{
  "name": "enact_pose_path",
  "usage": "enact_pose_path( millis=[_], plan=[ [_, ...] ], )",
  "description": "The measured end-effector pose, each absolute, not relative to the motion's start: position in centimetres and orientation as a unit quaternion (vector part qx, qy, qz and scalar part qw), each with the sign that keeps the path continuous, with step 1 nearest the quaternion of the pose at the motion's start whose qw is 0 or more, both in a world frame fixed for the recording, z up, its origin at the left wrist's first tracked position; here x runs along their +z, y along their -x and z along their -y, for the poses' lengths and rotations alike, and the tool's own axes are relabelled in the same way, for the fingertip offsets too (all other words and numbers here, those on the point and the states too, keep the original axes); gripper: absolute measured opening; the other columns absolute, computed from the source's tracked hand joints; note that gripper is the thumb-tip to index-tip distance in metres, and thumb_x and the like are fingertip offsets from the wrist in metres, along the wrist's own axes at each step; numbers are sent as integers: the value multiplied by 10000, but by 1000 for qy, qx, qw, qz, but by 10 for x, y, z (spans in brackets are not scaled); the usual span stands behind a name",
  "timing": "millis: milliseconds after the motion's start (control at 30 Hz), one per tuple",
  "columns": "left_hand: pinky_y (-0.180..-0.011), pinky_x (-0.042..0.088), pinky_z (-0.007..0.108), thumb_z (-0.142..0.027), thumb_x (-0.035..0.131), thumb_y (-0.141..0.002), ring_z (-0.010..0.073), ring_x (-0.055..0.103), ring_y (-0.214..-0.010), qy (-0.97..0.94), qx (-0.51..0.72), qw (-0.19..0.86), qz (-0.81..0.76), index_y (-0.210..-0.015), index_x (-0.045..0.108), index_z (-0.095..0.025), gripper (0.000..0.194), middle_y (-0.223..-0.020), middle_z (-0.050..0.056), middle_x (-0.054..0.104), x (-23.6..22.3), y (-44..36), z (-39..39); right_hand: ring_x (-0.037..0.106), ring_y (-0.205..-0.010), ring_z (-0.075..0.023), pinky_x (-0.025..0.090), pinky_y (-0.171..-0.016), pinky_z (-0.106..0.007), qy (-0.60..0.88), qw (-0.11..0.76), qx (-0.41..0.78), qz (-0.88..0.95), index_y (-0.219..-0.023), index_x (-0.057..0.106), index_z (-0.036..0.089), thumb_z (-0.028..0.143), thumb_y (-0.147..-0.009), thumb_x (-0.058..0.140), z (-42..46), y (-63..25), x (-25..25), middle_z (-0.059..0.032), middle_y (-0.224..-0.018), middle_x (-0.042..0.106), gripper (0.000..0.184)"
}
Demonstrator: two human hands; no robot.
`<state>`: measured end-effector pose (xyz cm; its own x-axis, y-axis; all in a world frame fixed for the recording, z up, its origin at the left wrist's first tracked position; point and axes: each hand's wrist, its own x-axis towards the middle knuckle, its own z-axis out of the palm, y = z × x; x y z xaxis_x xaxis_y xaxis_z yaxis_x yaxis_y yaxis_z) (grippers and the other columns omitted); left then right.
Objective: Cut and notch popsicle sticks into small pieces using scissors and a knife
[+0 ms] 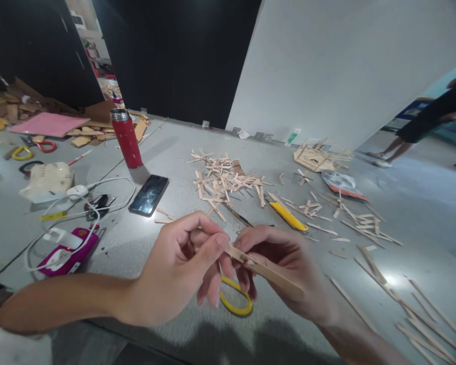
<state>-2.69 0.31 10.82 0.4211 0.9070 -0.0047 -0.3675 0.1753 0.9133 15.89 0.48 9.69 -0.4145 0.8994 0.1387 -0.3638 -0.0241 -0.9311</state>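
A flat wooden craft stick (273,276) is held between my two hands, slanting down to the right. At its left end, the thumb and fingers of my left hand (186,268) are closed in a pinch. My right hand (289,253) is closed around its middle, with the far end lying across the palm. A small mark or notch shows on the stick near my right fingertips; I cannot make out which. Below my hands lies a yellow scissor handle (237,309), its other parts hidden by my fingers.
Beyond my hands sit a pile of cut stick pieces (228,180) and a yellow box cutter (289,217). A phone (149,195), a red bottle (126,139) and a purple power strip (68,251) stand left. A stick model (319,154) is back right. A person (429,119) stands farther off.
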Motion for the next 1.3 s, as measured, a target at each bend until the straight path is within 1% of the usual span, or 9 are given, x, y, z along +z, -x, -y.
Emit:
enact_pose_path(
  millis=[100,200,333,433,733,867,967,1167,1300],
  plan=[
    [-354,402,99,-464,748,-939,51,586,-362,-445,462,710,-291,-812,535,-163,390,-635,-24,704,107,25,0,681,-519,-117,562,-432,-181,243,530,620,525,-913,814,218,310,-894,812,-2,-154,91,-23,-728,719,94],
    [-362,411,98,-476,753,-933,53,594,-362,-438,468,713,-285,-807,530,-160,407,-631,-19,710,106,24,1,675,-499,-111,571,-433,-185,240,570,565,546,-942,821,227,257,-924,776,1,-149,86,-25,-746,716,57],
    [-358,407,106,-507,766,-913,59,590,-352,-433,467,717,-283,-810,527,-163,431,-624,-16,712,103,23,1,669,-491,-103,578,-435,-184,243,604,507,565,-978,824,237,244,-941,753,5,-146,81,-31,-783,710,80],
    [-353,407,116,-519,758,-917,63,585,-344,-434,465,719,-279,-811,528,-166,435,-615,-17,708,100,22,2,662,-488,-107,573,-420,-190,249,611,495,565,-971,817,223,264,-934,762,6,-145,79,-38,-787,698,78],
    [-368,429,151,-522,741,-933,73,591,-351,-436,465,719,-277,-818,517,-171,432,-596,-34,680,99,20,4,694,-506,-115,588,-432,-190,226,599,538,548,-997,795,223,249,-943,752,6,-146,75,-25,-787,698,74],
    [-365,437,140,-470,713,-972,72,599,-353,-438,472,721,-257,-829,523,-167,385,-603,-32,680,96,19,2,701,-518,-101,599,-469,-180,227,592,559,534,-981,779,233,208,-949,740,6,-146,71,-6,-791,702,56],
    [-367,448,126,-453,714,-974,72,608,-359,-438,468,725,-254,-832,523,-163,376,-600,-36,672,95,19,1,696,-505,-105,595,-458,-185,225,590,575,521,-958,771,227,202,-936,753,4,-145,70,-5,-778,708,37],
    [-364,441,113,-481,727,-956,81,622,-371,-435,464,728,-258,-817,528,-157,405,-600,-23,666,94,19,1,695,-514,-93,589,-484,-165,213,572,626,486,-953,760,228,214,-939,757,6,-147,73,-5,-758,739,20],
    [-353,441,136,-517,733,-939,103,626,-372,-434,458,731,-259,-817,526,-165,426,-594,-18,662,91,19,1,675,-493,-83,578,-469,-150,209,552,663,460,-941,761,235,246,-938,765,6,-146,75,4,-713,736,12]
  ],
)
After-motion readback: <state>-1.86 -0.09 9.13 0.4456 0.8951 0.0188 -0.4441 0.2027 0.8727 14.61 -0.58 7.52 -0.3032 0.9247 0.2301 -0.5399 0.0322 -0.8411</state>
